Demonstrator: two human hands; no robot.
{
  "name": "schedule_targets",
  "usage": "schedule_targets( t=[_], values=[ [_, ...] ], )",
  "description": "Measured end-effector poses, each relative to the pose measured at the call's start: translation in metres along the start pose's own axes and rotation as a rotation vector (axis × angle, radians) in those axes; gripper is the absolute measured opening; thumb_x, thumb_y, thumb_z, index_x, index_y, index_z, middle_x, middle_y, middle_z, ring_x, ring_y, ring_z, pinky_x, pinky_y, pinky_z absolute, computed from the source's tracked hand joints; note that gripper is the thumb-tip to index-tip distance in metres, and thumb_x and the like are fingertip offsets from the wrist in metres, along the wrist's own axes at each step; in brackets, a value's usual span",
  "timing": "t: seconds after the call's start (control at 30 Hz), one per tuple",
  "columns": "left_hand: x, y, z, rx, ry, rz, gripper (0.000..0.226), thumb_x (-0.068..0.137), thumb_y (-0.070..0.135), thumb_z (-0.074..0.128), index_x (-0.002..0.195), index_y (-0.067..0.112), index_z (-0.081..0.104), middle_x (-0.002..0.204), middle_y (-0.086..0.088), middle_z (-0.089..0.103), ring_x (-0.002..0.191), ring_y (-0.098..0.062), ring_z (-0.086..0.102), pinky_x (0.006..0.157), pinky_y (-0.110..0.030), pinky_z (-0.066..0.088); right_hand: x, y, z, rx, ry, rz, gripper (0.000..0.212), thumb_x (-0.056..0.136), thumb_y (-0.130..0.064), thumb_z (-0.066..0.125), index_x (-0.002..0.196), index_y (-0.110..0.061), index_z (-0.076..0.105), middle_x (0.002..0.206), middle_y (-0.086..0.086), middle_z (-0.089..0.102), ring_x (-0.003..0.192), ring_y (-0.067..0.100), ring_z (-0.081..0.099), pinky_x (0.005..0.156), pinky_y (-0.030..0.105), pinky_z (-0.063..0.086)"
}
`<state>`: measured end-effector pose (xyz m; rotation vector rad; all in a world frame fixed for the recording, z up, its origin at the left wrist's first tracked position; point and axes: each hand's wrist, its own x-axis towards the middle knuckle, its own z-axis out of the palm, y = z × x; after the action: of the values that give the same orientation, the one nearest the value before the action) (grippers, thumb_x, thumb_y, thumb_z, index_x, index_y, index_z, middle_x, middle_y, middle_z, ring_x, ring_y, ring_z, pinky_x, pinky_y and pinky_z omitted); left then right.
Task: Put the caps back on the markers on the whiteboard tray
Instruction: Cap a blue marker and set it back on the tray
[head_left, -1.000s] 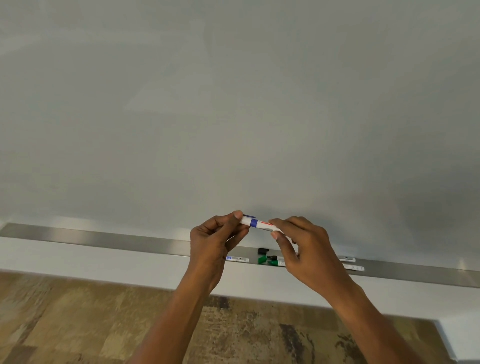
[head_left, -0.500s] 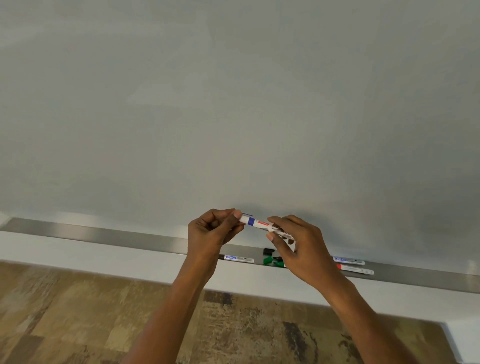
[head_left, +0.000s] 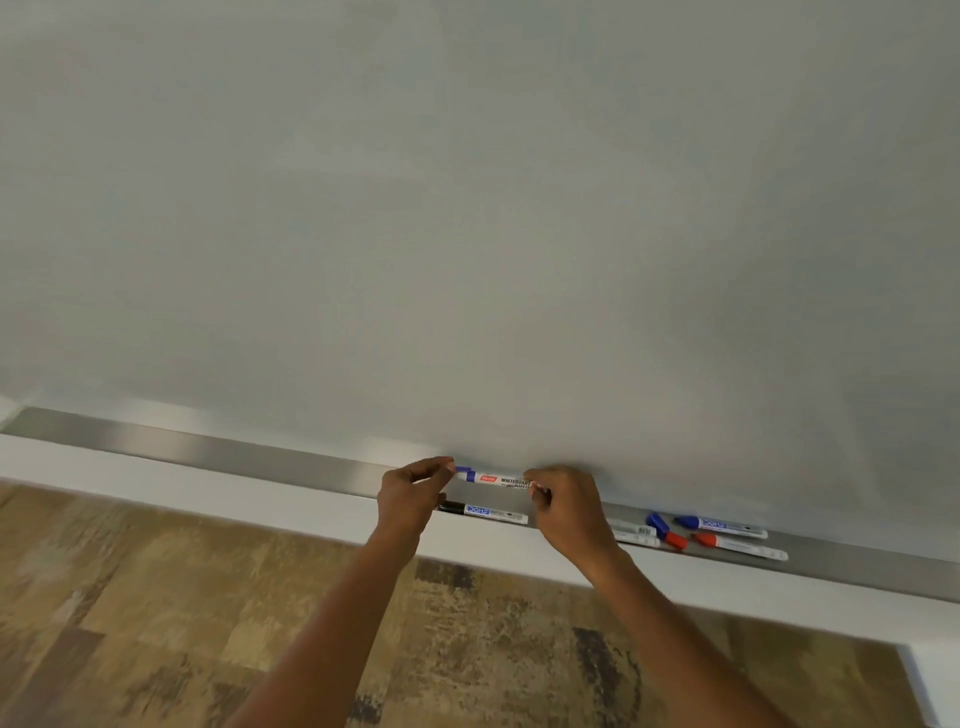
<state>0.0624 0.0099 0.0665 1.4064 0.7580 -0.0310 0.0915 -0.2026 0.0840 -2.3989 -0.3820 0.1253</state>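
I hold a white whiteboard marker with a blue band (head_left: 497, 479) level above the metal tray (head_left: 249, 453). My left hand (head_left: 410, 499) pinches its blue end. My right hand (head_left: 569, 512) pinches the other end. On the tray below lies a black-tipped marker (head_left: 485, 512). Right of my right hand lie a blue-capped marker (head_left: 722, 525), a red-capped marker (head_left: 743, 547), loose blue (head_left: 657, 524) and red (head_left: 675, 541) caps, and two white marker barrels (head_left: 634, 535) partly hidden by my wrist.
The whiteboard (head_left: 467, 208) fills the upper view. Below the tray runs a white ledge (head_left: 156, 486), then a mottled brown floor (head_left: 156, 613). The tray stretches bare to the left.
The view has shifted up and left, so more markers show at the right. My hands have spread apart along the marker and lowered it toward the tray.
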Motion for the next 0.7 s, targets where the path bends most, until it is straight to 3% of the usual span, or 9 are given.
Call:
schedule_targets(
  t=[0.07, 0.13, 0.2, 0.27, 0.37, 0.53, 0.7],
  values=[
    [0.011, -0.007, 0.002, 0.134, 0.064, -0.011, 0.007, 0.085, 0.021, 0.081, 0.092, 0.021, 0.083, 0.097, -0.003, 0.08, 0.093, -0.027, 0.073, 0.083, -0.037, 0.063, 0.004, 0.005, 0.014, -0.025, -0.031, 0.057, 0.02, 0.091, -0.005, 0.058, 0.101, -0.006, 0.076, 0.091, 0.016, 0.075, 0.088, 0.032, 0.066, 0.078, 0.028, 0.048],
    [0.019, -0.012, 0.003, 0.232, 0.114, -0.003, 0.003, 0.084, 0.024, 0.081, 0.085, 0.027, 0.083, 0.085, 0.004, 0.079, 0.085, -0.026, 0.073, 0.065, -0.021, 0.06, 0.006, 0.009, 0.026, -0.055, -0.061, 0.1, 0.02, 0.091, -0.006, 0.056, 0.097, -0.006, 0.075, 0.092, 0.018, 0.073, 0.093, 0.035, 0.064, 0.073, 0.031, 0.044],
    [0.024, -0.016, 0.004, 0.34, 0.14, 0.016, 0.003, 0.085, 0.026, 0.079, 0.085, 0.029, 0.081, 0.077, 0.006, 0.077, 0.075, -0.022, 0.07, 0.046, -0.008, 0.047, 0.006, 0.011, 0.033, -0.074, -0.084, 0.128, 0.023, 0.091, -0.005, 0.053, 0.099, -0.008, 0.074, 0.095, 0.02, 0.071, 0.098, 0.037, 0.062, 0.075, 0.034, 0.045],
    [0.029, -0.022, 0.004, 0.453, 0.132, 0.042, 0.01, 0.088, 0.025, 0.076, 0.094, 0.022, 0.083, 0.078, 0.002, 0.077, 0.074, -0.019, 0.069, 0.055, -0.012, 0.048, 0.007, 0.013, 0.039, -0.078, -0.095, 0.15, 0.027, 0.091, -0.004, 0.051, 0.104, -0.009, 0.074, 0.1, 0.02, 0.071, 0.102, 0.036, 0.062, 0.084, 0.037, 0.05],
    [0.033, -0.03, 0.005, 0.582, 0.131, 0.104, 0.013, 0.091, 0.021, 0.072, 0.097, 0.017, 0.083, 0.086, -0.005, 0.08, 0.076, -0.017, 0.066, 0.074, -0.021, 0.045, 0.008, 0.016, 0.046, -0.1, -0.126, 0.147, 0.028, 0.088, 0.001, 0.047, 0.094, -0.006, 0.074, 0.093, 0.019, 0.07, 0.094, 0.035, 0.063, 0.078, 0.038, 0.05],
    [0.033, -0.038, 0.007, 0.777, 0.109, 0.198, 0.017, 0.092, 0.016, 0.067, 0.092, 0.018, 0.084, 0.087, -0.005, 0.081, 0.071, -0.018, 0.061, 0.07, -0.021, 0.042, 0.01, 0.021, 0.052, -0.136, -0.158, 0.121, 0.026, 0.087, 0.003, 0.046, 0.092, -0.003, 0.071, 0.094, 0.017, 0.066, 0.095, 0.032, 0.059, 0.079, 0.037, 0.044],
    [0.035, -0.035, 0.005, 0.872, 0.082, 0.231, 0.016, 0.091, 0.021, 0.067, 0.092, 0.022, 0.084, 0.093, -0.004, 0.081, 0.087, -0.027, 0.07, 0.079, -0.032, 0.055, 0.011, 0.024, 0.053, -0.2, -0.19, 0.061, 0.025, 0.085, 0.005, 0.048, 0.092, -0.002, 0.072, 0.093, 0.017, 0.065, 0.092, 0.032, 0.06, 0.078, 0.038, 0.047]
  ],
)
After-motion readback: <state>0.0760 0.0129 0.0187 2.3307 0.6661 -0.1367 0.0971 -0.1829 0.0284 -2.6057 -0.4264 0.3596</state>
